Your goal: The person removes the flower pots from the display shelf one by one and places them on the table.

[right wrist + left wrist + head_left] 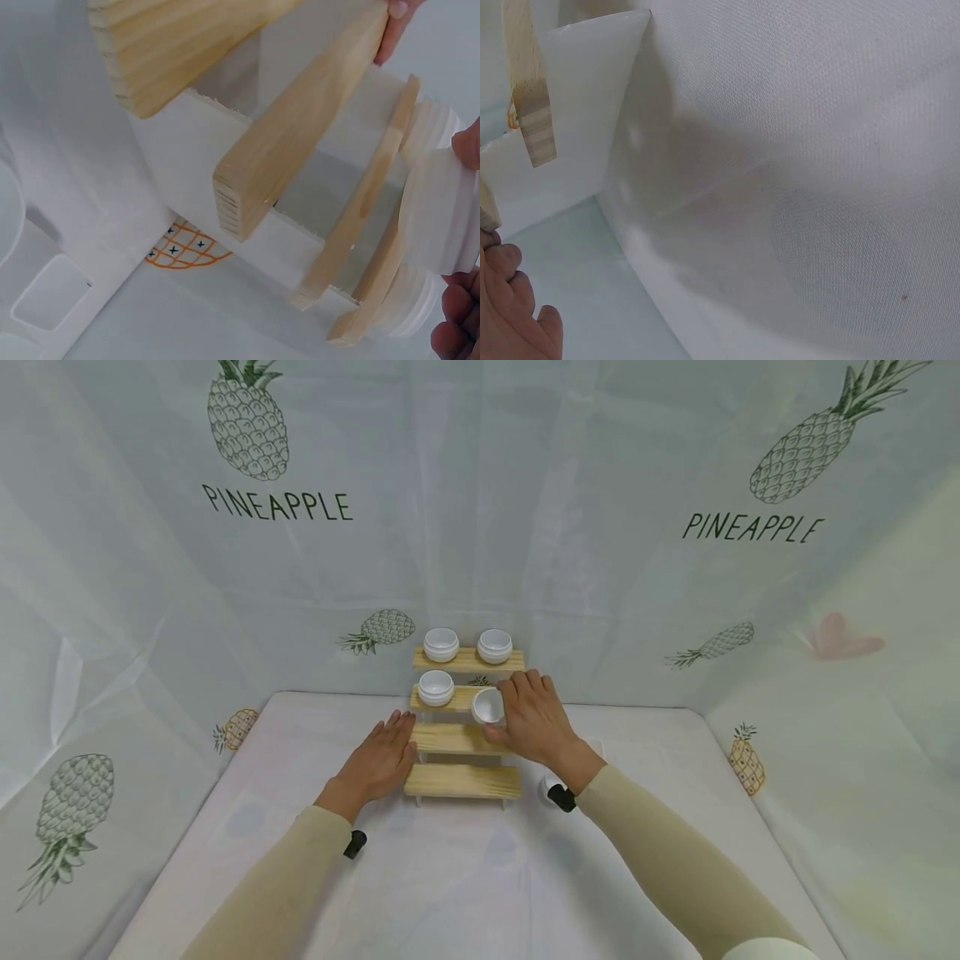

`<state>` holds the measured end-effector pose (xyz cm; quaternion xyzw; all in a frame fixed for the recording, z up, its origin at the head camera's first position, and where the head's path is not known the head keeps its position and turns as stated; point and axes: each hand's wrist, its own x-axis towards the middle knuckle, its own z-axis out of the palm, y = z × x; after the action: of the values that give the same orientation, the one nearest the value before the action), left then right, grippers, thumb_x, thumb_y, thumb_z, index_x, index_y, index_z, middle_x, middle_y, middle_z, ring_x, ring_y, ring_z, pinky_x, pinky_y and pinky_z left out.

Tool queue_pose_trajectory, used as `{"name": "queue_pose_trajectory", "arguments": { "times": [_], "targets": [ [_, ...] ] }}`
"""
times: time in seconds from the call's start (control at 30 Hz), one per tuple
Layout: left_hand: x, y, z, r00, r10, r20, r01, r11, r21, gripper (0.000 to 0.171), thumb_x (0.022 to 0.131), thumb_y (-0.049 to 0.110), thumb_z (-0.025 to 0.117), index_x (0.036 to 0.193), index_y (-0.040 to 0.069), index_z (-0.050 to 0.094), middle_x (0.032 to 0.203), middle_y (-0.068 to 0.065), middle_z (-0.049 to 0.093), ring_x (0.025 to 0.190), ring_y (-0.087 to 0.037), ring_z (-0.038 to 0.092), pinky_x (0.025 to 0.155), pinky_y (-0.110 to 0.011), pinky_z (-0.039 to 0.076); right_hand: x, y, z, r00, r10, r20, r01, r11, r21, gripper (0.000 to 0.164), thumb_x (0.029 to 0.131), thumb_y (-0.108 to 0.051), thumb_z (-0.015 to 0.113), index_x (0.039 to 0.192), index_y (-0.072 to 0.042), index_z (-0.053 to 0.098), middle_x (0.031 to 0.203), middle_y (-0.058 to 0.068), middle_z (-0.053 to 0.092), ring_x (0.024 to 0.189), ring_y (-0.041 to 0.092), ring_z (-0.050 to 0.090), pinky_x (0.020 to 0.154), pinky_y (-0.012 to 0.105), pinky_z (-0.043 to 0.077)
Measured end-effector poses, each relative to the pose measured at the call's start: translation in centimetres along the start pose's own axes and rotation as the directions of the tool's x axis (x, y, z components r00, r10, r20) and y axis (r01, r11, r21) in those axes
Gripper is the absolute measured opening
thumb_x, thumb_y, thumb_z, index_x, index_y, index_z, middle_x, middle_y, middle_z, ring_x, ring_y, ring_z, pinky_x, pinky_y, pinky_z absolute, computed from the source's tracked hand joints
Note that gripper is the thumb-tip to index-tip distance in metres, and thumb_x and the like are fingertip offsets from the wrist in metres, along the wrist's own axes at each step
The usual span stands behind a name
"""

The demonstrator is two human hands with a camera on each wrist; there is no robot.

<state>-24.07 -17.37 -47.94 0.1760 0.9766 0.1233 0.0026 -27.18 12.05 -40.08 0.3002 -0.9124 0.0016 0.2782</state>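
A stepped stand with pale wooden shelves (461,782) stands at the far middle of the table. My right hand (534,718) pinches a small white cup (487,707) between thumb and fingers. In the head view that cup overlaps the right part of the second shelf from the top; the right wrist view shows the held cup (435,214) close by the upper boards. A matching cup (436,688) sits on the left of the same shelf. My left hand (380,756) lies with straight fingers against the stand's left side, by the lower shelves.
Two more white cups, a left one (441,645) and a right one (495,647), sit on the top shelf. Right of the stand, partly behind my right wrist, lies a white tray (21,281) with compartments. A pineapple-print curtain (480,527) hangs behind.
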Motion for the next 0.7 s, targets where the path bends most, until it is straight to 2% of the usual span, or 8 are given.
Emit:
{"name": "queue_pose_trajectory", "arguments": {
  "times": [0.2, 0.43, 0.7],
  "targets": [
    [0.1, -0.2, 0.2, 1.0, 0.001, 0.0, -0.001, 1.0, 0.001, 0.062, 0.106, 0.042, 0.012, 0.158, 0.008, 0.009, 0.165, -0.008, 0.012, 0.153, -0.024, 0.006, 0.125, -0.047, 0.011, -1.3, -0.1, -0.2, 1.0, -0.016, -0.004, 0.016, 1.0, 0.013, 0.059, 0.081, -0.062, 0.061, 0.102, -0.007, 0.057, 0.095, 0.007, 0.055, 0.085, 0.027, 0.044, 0.069, 0.036, 0.034],
    [0.2, -0.2, 0.4, 1.0, 0.003, -0.006, -0.003, 1.0, 0.006, 0.062, 0.106, 0.042, 0.012, 0.158, 0.008, 0.009, 0.164, -0.008, 0.013, 0.153, -0.025, 0.007, 0.125, -0.047, 0.013, -2.8, -0.3, -0.4, 1.0, -0.021, 0.009, 0.021, 1.0, 0.016, 0.058, 0.081, -0.062, 0.063, 0.099, -0.007, 0.056, 0.092, 0.006, 0.052, 0.081, 0.026, 0.042, 0.069, 0.036, 0.035],
    [0.2, -0.1, 0.2, 1.0, 0.008, -0.006, -0.008, 1.0, 0.011, 0.063, 0.106, 0.043, 0.012, 0.158, 0.007, 0.01, 0.164, -0.008, 0.013, 0.153, -0.026, 0.008, 0.125, -0.048, 0.013, -5.2, -0.5, -0.3, 0.999, -0.035, 0.022, 0.034, 0.999, 0.026, 0.06, 0.078, -0.061, 0.064, 0.104, -0.007, 0.059, 0.094, 0.006, 0.055, 0.085, 0.026, 0.046, 0.07, 0.036, 0.038]
  ]
}}
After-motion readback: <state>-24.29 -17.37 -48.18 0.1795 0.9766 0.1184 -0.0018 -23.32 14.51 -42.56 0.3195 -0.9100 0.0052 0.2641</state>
